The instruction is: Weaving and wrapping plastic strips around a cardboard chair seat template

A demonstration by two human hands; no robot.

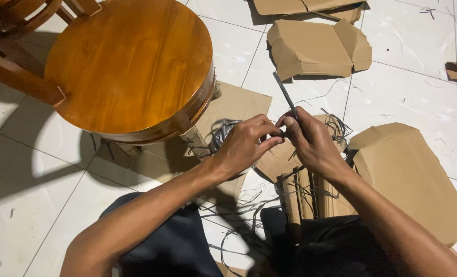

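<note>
Starting at the left, we see bare white floor tiles (28,215) with open room beside the round wooden stool (131,66), whose rim overhangs a flat cardboard sheet (233,105) spread on the floor. Just right of the stool's edge, our left hand (246,143) is closed, its fingertips pinching the lower end of a thin dark strip (285,95). Our right hand (310,141) meets it, thumb and forefinger clamped on the same strip, so both hands touch at the fingertips. The strip is narrow, flat and grey-black, and it rises tilted up and to the left from the pinch, above the cardboard between our knees. Loose dark strands (238,205) lie tangled under and around the hands. Further right, a folded cardboard piece (315,48) lies well apart near the top, and a large cardboard sheet (418,179) sits beside our right forearm. No piece visibly holds anything inside.
</note>
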